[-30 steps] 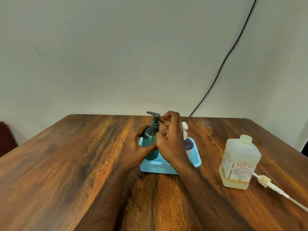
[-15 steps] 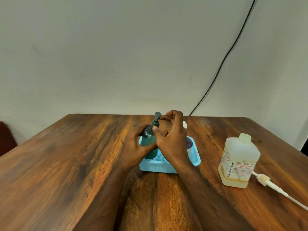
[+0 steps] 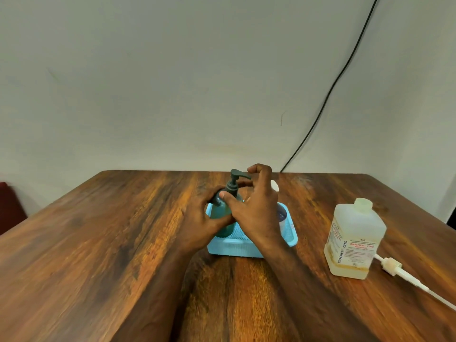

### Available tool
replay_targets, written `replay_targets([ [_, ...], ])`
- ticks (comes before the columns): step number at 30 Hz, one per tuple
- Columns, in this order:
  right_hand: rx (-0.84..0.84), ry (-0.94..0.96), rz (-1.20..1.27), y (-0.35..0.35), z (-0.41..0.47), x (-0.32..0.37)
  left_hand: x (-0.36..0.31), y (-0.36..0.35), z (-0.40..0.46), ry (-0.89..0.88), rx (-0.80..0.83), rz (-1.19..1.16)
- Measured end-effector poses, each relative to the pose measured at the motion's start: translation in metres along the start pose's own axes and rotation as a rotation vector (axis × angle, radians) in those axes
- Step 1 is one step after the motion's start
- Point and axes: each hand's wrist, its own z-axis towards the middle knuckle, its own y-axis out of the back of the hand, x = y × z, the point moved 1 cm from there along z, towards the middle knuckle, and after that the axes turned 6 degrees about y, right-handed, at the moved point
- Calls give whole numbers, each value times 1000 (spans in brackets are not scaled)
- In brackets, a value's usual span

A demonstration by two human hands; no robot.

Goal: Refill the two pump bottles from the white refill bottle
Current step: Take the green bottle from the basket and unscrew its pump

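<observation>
Teal pump bottle (image 3: 223, 215) stands centre frame, in the left part of a light blue basket (image 3: 234, 248) on the wooden table (image 3: 98, 243). Its dark pump head (image 3: 235, 180) is seated on the neck, spout pointing right.

Left hand (image 3: 199, 223) wraps the bottle's body from the left, fingers curled round it, bracing it. Right hand (image 3: 254, 208) is at the pump collar: thumb on the near side of the collar, fingers arched over behind the spout. A twisting pinch, by the look of it.

Second pump bottle (image 3: 281, 215), with a white top, sits in the right part of the same basket, mostly hidden behind the right hand.

White refill bottle (image 3: 354, 240) stands at right of frame, well apart from the basket, label toward the camera, neck open. A white pump with a long dip tube (image 3: 404, 274) lies on the table just beside its base, running toward the lower right corner.

Step in hand, as judged: unscrewing the pump off the teal bottle; no pouring yet. Next move calls for a firm hold on the body while the collar turns, then lifting the pump straight up so the tube clears the neck.
</observation>
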Motion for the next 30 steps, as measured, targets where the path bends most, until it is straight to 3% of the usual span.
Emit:
replay_targets([
  [12, -12, -19, 54, -4, -1, -2, 3, -2, 0, 38, 6, -70],
  [20, 107, -97, 238, 16, 15, 24, -11, -1, 0, 126, 14, -152],
  [30, -67, -134, 541, 53, 47, 83, -56, 48, 6, 53, -73, -108],
])
